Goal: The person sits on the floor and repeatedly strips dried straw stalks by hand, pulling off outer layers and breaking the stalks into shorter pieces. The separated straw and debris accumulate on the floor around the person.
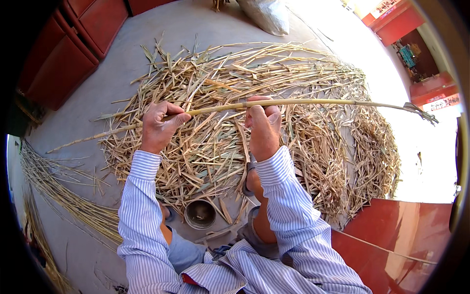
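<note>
A long, thin, yellow-green reed stalk [218,108] stretches nearly level across the view, held up in both hands. Its narrow left end slopes down toward the floor, and its right end splits into a frayed tip. My left hand [160,126] is closed round it left of the middle, thumb along the stalk. With bent fingers, my right hand [264,128] pinches it farther right. Under both hands spreads a wide heap of dry stalks and peeled leaf husks [200,152].
A round dark metal bowl [200,227] stands near my feet. Several long thin stalks [73,198] lie bundled at the left. Red padded seats [58,63] stand far left, a white sack [269,18] at the back. A red panel [372,240] lies at the lower right.
</note>
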Motion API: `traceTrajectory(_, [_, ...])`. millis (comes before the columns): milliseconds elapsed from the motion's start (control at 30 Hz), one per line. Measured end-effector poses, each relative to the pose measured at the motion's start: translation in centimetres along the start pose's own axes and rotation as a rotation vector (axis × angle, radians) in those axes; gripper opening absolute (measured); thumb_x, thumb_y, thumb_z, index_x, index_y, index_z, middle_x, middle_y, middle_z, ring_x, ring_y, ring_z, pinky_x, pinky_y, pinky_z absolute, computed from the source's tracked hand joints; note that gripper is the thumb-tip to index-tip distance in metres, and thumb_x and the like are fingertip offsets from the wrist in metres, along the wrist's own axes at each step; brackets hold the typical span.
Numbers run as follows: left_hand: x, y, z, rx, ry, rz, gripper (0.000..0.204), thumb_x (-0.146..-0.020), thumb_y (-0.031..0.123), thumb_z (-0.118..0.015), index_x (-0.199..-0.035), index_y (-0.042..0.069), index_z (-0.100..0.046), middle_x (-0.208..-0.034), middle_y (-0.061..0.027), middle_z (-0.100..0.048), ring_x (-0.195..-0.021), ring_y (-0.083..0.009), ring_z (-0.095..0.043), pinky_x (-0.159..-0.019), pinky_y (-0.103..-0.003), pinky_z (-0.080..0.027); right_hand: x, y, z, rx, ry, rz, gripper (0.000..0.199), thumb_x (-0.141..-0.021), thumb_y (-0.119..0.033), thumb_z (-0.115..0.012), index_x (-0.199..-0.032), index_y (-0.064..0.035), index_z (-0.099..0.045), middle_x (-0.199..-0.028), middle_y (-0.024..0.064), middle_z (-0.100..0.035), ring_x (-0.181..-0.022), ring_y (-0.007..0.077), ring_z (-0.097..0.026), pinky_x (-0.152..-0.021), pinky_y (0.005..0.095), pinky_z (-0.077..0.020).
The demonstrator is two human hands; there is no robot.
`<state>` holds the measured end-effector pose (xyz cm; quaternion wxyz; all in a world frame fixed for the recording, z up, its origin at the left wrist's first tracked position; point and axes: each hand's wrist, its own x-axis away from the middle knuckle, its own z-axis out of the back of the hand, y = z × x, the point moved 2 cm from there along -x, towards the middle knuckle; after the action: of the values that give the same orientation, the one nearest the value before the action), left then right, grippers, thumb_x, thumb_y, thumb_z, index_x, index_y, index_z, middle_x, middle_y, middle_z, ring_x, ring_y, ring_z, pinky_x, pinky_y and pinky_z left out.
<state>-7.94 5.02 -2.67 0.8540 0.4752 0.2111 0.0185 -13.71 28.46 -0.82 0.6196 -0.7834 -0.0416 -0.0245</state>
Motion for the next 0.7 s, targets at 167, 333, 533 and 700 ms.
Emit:
traceTrajectory(167, [0.2, -0.7, -0.2, 0.066, 0.0, 0.044, 0.024, -0.073, 0.019, -0.083, -0.082, 0.004, -0.067, -0.076, -0.0042, -0.065, -0.07, -0.013, -0.06, -0.064, -0.026, -0.051, -0.4, 0.1, 0.0, -0.048, -0.079, 0.055, 0.013, -0.086, -0.003, -0.051, -0.096, -0.0022, -0.058, -0.076, 0.0028, -0.055, -0.065, 0.0073, -0.046, -0.056, 0.0225, -0.038])
traceTrajectory(333, [0.0, -0.3, 0.6, 0.067, 0.019, 0.059, 0.023, -0.074, 0.018, -0.083, -0.083, 0.004, -0.068, -0.078, -0.0037, -0.062, -0.071, -0.0121, -0.06, -0.064, -0.026, -0.052, -0.1, -0.6, 0.2, -0.034, -0.156, 0.038, 0.015, -0.087, -0.004, -0.049, -0.099, -0.001, -0.057, -0.079, 0.0034, -0.056, -0.068, 0.0074, -0.049, -0.059, 0.0217, -0.04])
traceTrajectory(533, [0.0, 0.7, 0.9, 0.02, 0.011, 0.017, 0.022, -0.074, 0.018, -0.083, -0.079, 0.003, -0.067, -0.075, -0.0028, -0.063, -0.065, -0.0098, -0.059, -0.061, -0.023, -0.051, -0.2, 0.2, 0.0, 0.056, -0.107, 0.168, 0.013, -0.087, -0.002, -0.047, -0.096, -0.0008, -0.057, -0.076, 0.0041, -0.056, -0.062, 0.0076, -0.048, -0.055, 0.0221, -0.0415])
traceTrajectory(700, [-0.2, 0.5, 1.9, 0.196, -0.117, 0.149, 0.024, -0.077, 0.02, -0.082, -0.077, 0.003, -0.065, -0.068, -0.0001, -0.063, -0.058, -0.0051, -0.052, -0.054, -0.021, -0.044, 0.0, 0.1, -0.2, 0.086, -0.099, 0.299, 0.012, -0.084, 0.001, -0.049, -0.092, -0.0009, -0.057, -0.078, 0.0042, -0.056, -0.067, 0.0098, -0.051, -0.061, 0.0248, -0.0444])
